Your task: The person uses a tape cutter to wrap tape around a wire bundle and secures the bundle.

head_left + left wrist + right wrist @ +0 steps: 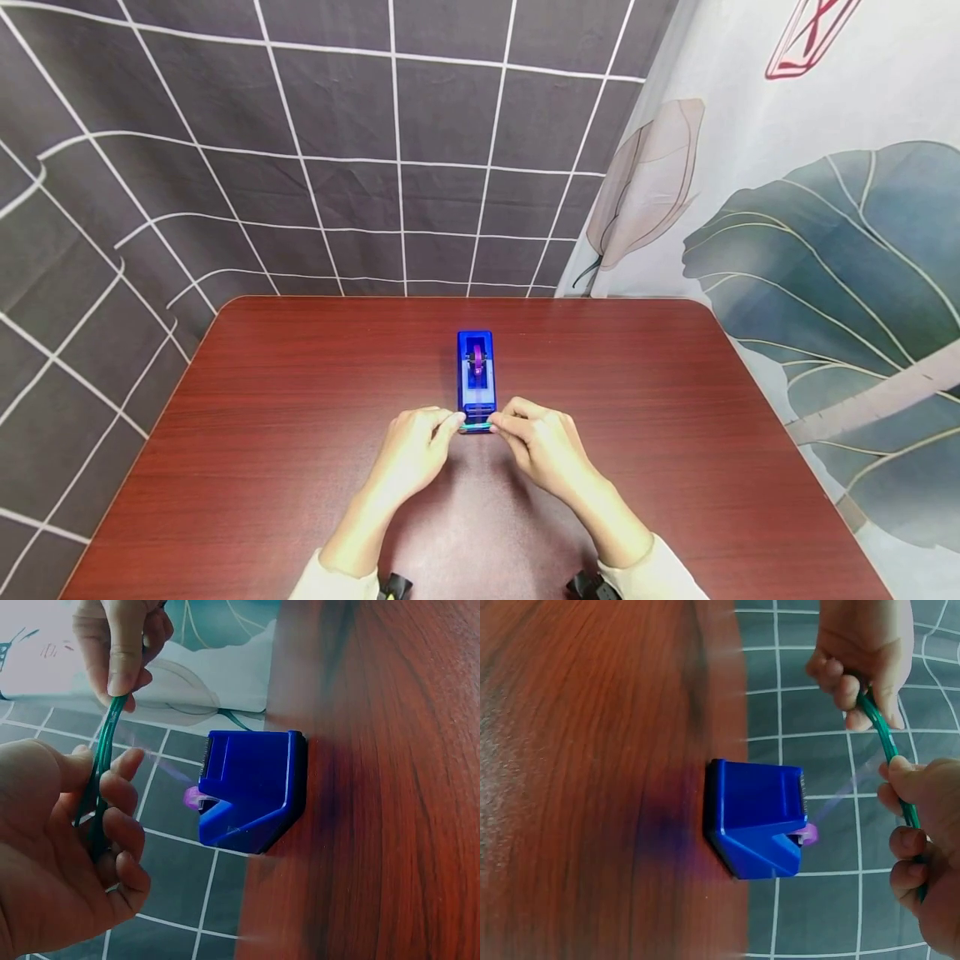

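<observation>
A blue tape dispenser stands on the table with a purple roll in it. In front of and above it, both hands hold a thin bundle of green strands stretched between them. My left hand pinches one end with thumb and fingers, and my right hand pinches the other. In the right wrist view, the green bundle bends slightly. A faint clear strip of tape runs from the dispenser toward the bundle; its far end is hard to make out.
The dark red wooden table extends around the dispenser. Behind it hangs a grey cloth with white grid lines. A pale curtain with large leaf prints hangs at the right.
</observation>
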Action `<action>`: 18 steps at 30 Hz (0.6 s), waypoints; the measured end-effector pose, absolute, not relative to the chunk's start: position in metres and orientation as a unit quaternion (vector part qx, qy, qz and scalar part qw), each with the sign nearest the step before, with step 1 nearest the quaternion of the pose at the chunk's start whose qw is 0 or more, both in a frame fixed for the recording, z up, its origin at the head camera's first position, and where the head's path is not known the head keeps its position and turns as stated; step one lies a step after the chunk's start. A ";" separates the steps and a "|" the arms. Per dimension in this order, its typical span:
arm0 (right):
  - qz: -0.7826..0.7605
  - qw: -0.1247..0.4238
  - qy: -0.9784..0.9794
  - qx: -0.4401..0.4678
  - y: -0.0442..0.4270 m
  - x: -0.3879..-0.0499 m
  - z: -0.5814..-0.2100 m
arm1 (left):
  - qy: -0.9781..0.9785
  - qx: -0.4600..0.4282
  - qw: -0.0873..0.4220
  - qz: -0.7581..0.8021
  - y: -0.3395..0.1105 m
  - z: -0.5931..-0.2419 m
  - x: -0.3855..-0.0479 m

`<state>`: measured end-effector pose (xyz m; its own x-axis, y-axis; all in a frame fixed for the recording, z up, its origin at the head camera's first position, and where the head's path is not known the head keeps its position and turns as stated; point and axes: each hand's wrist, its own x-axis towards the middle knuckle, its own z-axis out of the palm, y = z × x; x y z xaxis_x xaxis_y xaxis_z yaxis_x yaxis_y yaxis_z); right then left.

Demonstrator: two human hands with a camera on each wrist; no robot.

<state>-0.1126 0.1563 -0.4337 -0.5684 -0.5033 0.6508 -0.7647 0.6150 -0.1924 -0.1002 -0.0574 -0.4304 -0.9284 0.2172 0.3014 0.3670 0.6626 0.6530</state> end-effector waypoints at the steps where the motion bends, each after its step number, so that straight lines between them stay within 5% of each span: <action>1: 0.233 0.285 -0.852 0.373 0.156 -0.113 -0.434 | -0.905 -0.160 0.096 -0.381 -0.058 -0.430 -0.100; 11: 0.270 0.272 -0.843 0.378 0.158 -0.116 -0.439 | -0.899 -0.174 0.100 -0.390 -0.057 -0.430 -0.101; 18: 0.334 0.161 -0.868 0.330 0.157 -0.114 -0.428 | -0.895 -0.176 0.137 -0.385 -0.055 -0.433 -0.101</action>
